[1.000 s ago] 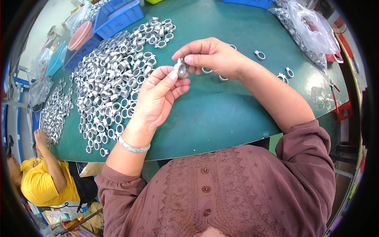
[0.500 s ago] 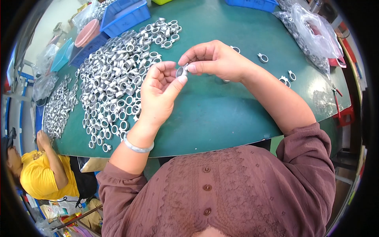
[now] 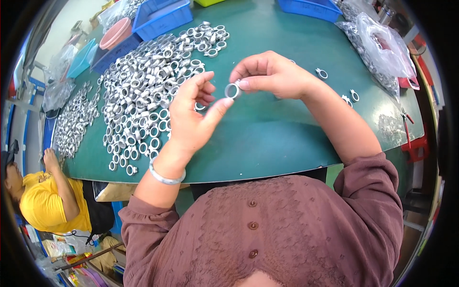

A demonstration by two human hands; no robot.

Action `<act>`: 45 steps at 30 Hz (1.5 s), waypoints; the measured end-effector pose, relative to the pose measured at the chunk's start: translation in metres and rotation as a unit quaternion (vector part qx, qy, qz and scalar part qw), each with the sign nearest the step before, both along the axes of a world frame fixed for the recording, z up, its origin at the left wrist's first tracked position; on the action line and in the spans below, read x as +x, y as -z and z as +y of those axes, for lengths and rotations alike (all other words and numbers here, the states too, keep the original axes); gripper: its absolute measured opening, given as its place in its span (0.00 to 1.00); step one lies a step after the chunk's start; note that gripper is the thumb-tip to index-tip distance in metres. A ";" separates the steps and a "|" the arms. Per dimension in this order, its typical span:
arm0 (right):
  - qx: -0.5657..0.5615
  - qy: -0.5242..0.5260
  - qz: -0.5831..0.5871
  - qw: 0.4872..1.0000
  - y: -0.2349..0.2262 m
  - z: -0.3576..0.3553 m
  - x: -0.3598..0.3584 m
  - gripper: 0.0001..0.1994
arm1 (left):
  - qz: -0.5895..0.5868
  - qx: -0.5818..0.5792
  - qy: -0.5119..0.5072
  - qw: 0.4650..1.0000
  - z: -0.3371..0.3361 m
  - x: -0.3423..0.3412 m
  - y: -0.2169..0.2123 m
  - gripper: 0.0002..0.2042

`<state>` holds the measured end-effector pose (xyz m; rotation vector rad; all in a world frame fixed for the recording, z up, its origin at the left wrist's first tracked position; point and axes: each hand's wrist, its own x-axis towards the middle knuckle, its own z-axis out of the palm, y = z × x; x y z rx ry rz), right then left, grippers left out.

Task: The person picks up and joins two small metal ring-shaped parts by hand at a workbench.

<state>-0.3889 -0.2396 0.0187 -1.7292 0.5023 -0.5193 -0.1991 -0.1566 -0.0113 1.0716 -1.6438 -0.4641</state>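
Pinching a metal ring [image 3: 227, 92] by its upper edge, right hand [image 3: 277, 76] clamped, left hand [image 3: 192, 114] parted, thumb just beneath

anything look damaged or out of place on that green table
Mainly a pale, scuffed patch near the right end of the green table, beside the red-handled pliers; the surface there looks worn or marked. A few metal rings lie apart from the large heap, though I can't tell if that's deliberate.

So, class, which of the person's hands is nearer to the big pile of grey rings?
Left. The left hand is beside the right edge of the pile; the right hand is farther right, pinching one ring.
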 end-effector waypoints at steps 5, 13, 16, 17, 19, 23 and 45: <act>-0.259 -0.162 0.228 0.925 -0.014 -0.002 -0.007 0.10 | 0.098 0.060 -0.081 0.990 0.001 0.044 -0.007 0.09; -0.415 -0.101 0.332 0.841 -0.015 0.003 0.034 0.12 | 0.110 0.115 -0.105 0.982 -0.001 0.061 0.005 0.07; -0.401 -0.064 0.278 0.870 -0.003 0.005 0.068 0.13 | 0.131 0.116 -0.094 0.980 -0.002 0.062 0.009 0.07; -0.413 -0.043 0.281 0.865 0.008 0.006 0.076 0.14 | 0.122 0.118 -0.094 0.981 -0.002 0.062 0.009 0.07; -0.416 -0.015 0.291 0.861 0.020 0.012 0.089 0.14 | 0.117 0.106 -0.101 0.982 -0.001 0.063 0.010 0.07; -0.420 -0.019 0.287 0.861 0.024 0.008 0.085 0.14 | 0.133 0.119 -0.093 0.979 0.001 0.060 0.007 0.07; -0.150 0.097 -0.022 0.984 0.016 0.017 0.045 0.13 | 0.420 0.351 0.175 0.819 -0.002 0.029 0.001 0.09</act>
